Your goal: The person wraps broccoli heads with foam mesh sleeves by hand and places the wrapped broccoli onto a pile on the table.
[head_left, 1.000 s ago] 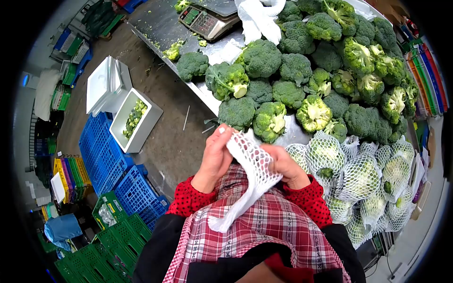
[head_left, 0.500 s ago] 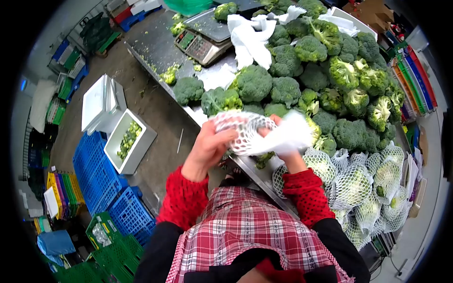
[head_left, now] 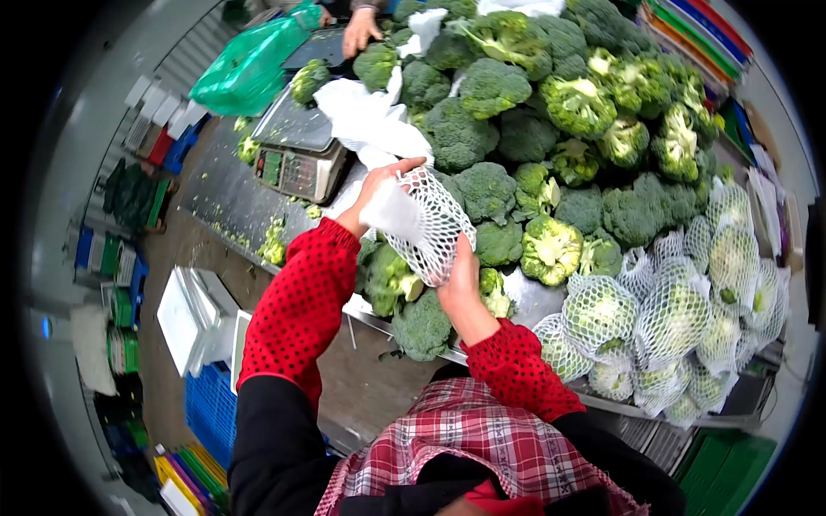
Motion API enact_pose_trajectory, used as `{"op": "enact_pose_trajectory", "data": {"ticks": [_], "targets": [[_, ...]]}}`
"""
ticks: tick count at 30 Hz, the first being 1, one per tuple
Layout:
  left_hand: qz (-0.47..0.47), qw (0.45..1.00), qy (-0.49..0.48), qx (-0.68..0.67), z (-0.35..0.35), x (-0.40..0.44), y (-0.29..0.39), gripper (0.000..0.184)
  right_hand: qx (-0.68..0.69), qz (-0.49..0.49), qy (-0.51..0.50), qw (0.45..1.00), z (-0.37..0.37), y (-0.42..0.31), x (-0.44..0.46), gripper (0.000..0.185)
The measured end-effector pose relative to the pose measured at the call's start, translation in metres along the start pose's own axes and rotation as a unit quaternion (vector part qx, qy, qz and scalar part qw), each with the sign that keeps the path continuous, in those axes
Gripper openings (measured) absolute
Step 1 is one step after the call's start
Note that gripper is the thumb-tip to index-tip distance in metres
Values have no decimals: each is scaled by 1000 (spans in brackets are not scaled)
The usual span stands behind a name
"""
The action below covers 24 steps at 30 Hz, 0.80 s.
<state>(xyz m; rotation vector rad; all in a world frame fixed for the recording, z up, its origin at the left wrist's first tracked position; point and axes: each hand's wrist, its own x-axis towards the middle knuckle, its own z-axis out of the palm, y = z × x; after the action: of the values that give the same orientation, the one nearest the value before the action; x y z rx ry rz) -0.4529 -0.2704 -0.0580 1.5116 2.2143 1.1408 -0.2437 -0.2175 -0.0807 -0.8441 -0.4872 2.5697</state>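
Observation:
A white foam net sleeve (head_left: pixel 437 225) is stretched between my two hands above the table's near edge. My left hand (head_left: pixel 379 191) is closed around its upper left end, where white material bunches over the fingers. My right hand (head_left: pixel 461 284) grips the lower right rim, its thumb lying along the mesh. Whether anything is inside the sleeve I cannot tell. Directly under my hands are broccoli heads, one pale green (head_left: pixel 389 279) and one darker (head_left: pixel 422 325) at the edge. A large heap of broccoli (head_left: pixel 495 90) rises just beyond.
Net-wrapped heads (head_left: pixel 675 322) are piled at right. A weighing scale (head_left: pixel 301 170), loose white sleeves (head_left: pixel 366 116) and a green plastic bag (head_left: pixel 249 73) lie at left and back. Another person's hand (head_left: pixel 360 33) reaches in at the top. White boxes (head_left: pixel 196 318) stand on the floor.
The view has swung, bringing another person's hand into sight. My left hand has moved up along the sleeve and my right hand to its lower rim; the mesh is now spread wider.

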Motion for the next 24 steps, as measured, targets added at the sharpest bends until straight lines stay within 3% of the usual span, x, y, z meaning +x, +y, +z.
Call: {"op": "enact_pose_trajectory", "data": {"ticks": [1, 2, 3, 6, 8, 9, 10, 12, 15, 17, 18, 19, 21, 22, 23, 24], "targets": [[7, 1000, -8, 20, -6, -6, 31, 39, -26, -24, 28, 999, -1, -8, -11, 42], [-120, 990, -30, -70, -8, -8, 61, 35, -37, -63, 46, 996, -7, -8, -14, 41], [-109, 987, 56, -99, 4, -8, 58, 34, -48, -102, 62, 992, -12, -10, -15, 40], [-106, 991, 54, -68, 2, -11, 43, 32, -38, -125, 44, 990, -17, -22, -12, 36], [-145, 956, -2, 257, 3, -11, 28, 31, -110, -89, 71, 987, -17, -15, -8, 41], [-142, 955, -5, 260, 2, -9, 31, 31, -150, -69, 80, 983, -17, -11, -6, 44], [-112, 968, 21, 223, 2, -5, 35, 32, -229, -102, 107, 962, -14, -7, -7, 50], [-75, 979, 41, 185, 1, -2, 38, 32, -194, -54, 98, 975, -15, -6, -3, 53], [-3, 998, 51, -28, -1, 4, 35, 27, -162, -23, 85, 983, -23, -23, 8, 47], [-105, 973, 85, -189, -9, 1, 51, 26, -201, -92, 45, 974, -11, -42, -18, 44], [-91, 965, 77, -234, -12, -5, 66, 27, -152, -206, 60, 965, 2, -57, -35, 45], [-82, 954, 69, -280, -14, -15, 85, 29, -202, -326, -12, 923, -17, -67, -25, 41], [-24, 897, 16, -441, 2, -34, 106, 61, -209, -395, -106, 888, -10, -106, -52, 42], [-85, 868, 11, -490, 11, -43, 125, 72, -205, -352, -144, 902, -15, -116, -60, 45], [-146, 831, 7, -536, 19, -51, 147, 83, -145, -415, -180, 880, -21, -113, -55, 44], [-177, 813, -1, -555, 24, -60, 161, 85, -140, -358, -185, 904, -25, -123, -67, 39]]}}
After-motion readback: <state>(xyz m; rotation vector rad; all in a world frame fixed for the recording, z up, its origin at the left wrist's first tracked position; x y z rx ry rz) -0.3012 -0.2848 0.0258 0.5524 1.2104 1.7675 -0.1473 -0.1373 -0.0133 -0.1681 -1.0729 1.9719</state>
